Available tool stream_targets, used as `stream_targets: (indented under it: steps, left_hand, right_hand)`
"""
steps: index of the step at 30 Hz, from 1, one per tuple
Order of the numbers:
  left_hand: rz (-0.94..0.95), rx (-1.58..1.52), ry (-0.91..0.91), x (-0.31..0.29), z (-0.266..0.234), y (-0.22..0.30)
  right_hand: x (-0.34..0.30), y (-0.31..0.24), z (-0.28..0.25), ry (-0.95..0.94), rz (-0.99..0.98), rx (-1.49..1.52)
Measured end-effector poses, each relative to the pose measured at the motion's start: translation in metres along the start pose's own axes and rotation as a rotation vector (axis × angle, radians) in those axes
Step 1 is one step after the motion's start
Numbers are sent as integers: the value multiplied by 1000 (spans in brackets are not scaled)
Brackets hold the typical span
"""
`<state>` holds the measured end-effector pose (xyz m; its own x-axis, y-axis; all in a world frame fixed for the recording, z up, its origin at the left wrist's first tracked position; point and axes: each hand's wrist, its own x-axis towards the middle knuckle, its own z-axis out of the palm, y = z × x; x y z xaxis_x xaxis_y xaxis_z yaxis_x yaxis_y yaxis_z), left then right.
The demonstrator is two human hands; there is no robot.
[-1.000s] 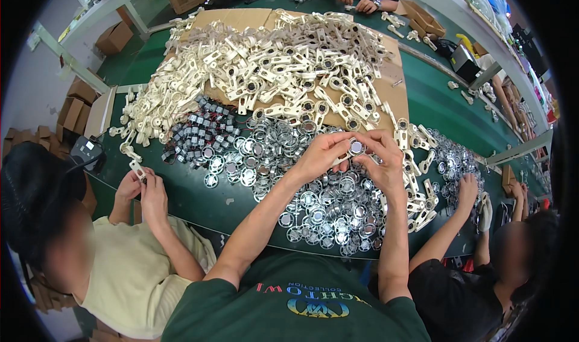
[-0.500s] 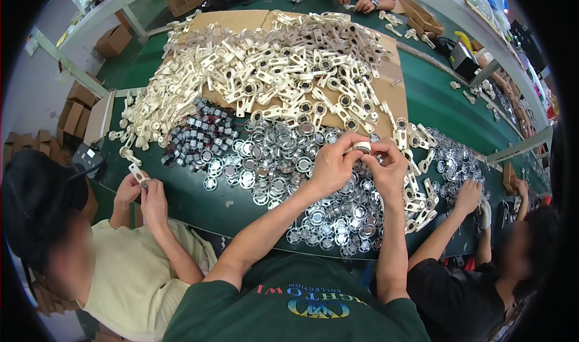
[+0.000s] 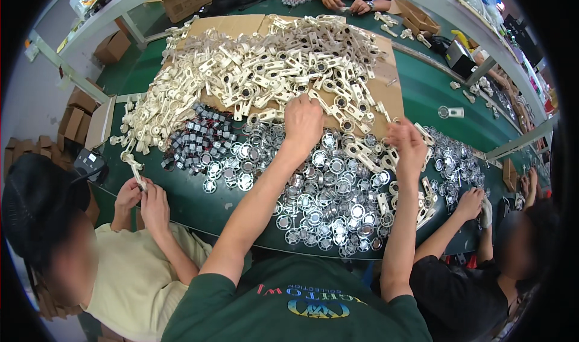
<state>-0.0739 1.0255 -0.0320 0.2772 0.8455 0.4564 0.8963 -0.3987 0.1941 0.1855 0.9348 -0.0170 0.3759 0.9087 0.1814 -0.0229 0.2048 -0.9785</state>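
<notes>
Left hand (image 3: 304, 122): reaching into the cream plastic ring-ended arms (image 3: 260, 80) on the brown flat cardboard sheet (image 3: 387, 70), can't tell if it's gripping one
Right hand (image 3: 408, 139): hovering blurry by the sheet's near right corner, can't tell if pinching
Lone pale ring-ended arm (image 3: 455, 112): showing right of the sheet
Silver round metal discs (image 3: 315, 217): lying in front of the sheet

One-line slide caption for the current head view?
The left hand at the near edge of the heaped cream parts, the blurred right hand to its right, silvery discs piled nearby.
</notes>
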Motion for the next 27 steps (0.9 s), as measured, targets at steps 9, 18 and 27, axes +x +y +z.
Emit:
stream_targets:
  steps: [9, 18, 27]
  left_hand:
    - [31, 74, 12, -2, 4, 6]
    - [-325, -1355, 88, -19, -38, 12]
    - [-356, -1435, -118, -46, -31, 7]
  right_hand:
    - [-54, -16, 65, -495, -263, -798]
    - [-45, -8, 60, -449, -330, -932]
    - [-43, 0, 65, -568, -459, -1028]
